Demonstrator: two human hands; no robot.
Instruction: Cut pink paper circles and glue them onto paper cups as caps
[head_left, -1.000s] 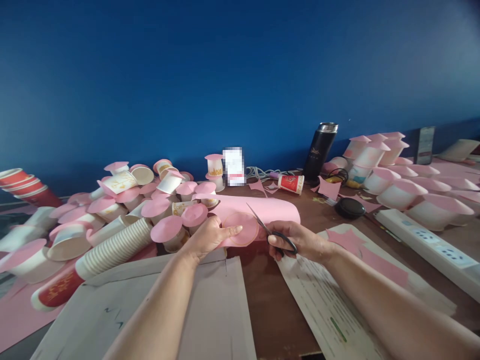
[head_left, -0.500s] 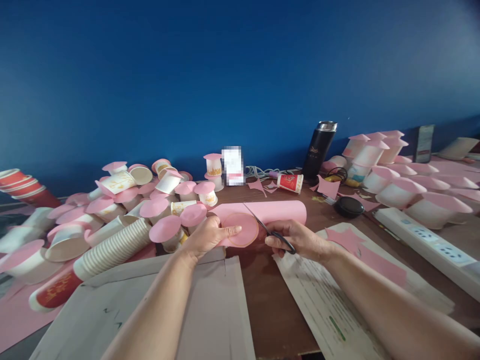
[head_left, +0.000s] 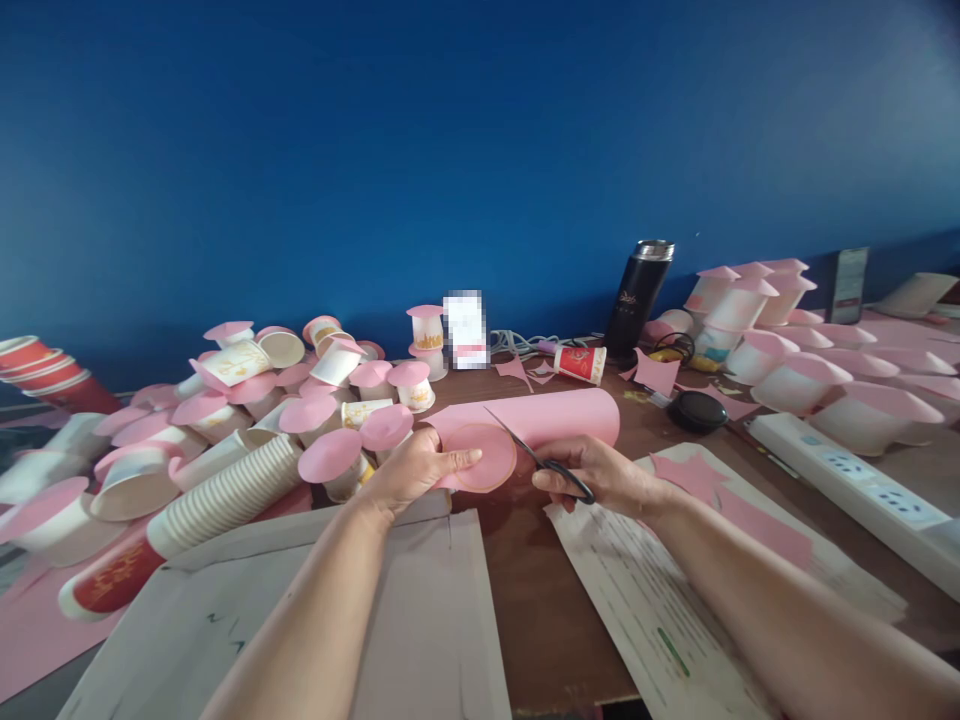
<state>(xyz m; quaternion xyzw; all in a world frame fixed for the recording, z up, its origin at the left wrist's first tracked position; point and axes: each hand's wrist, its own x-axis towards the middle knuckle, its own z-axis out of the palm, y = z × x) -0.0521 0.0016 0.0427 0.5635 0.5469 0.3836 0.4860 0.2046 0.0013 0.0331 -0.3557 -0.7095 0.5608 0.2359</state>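
My left hand (head_left: pixel 420 465) pinches a piece of pink paper (head_left: pixel 487 465) marked with a round outline, the thumb lying on top. In my right hand (head_left: pixel 592 470) is a pair of scissors with black handles (head_left: pixel 568 478); their blades point up and left, beside the right edge of the paper. Whether the blades touch the paper I cannot tell. Just behind lies a roll of pink paper (head_left: pixel 562 415), partly covered by the hands and the held piece.
Paper cups with pink tops (head_left: pixel 330 460) crowd the left, beside a long cup stack (head_left: pixel 225 495). To the right are a power strip (head_left: pixel 862 480), a black round container (head_left: pixel 697 410), a black flask (head_left: pixel 637 300) and pink scraps (head_left: pixel 757 520). A red cup (head_left: pixel 580 363) lies behind.
The pink roll's right end has shifted slightly right and up. My right hand and the scissors have moved a touch to the right; the left hand stays nearly still.
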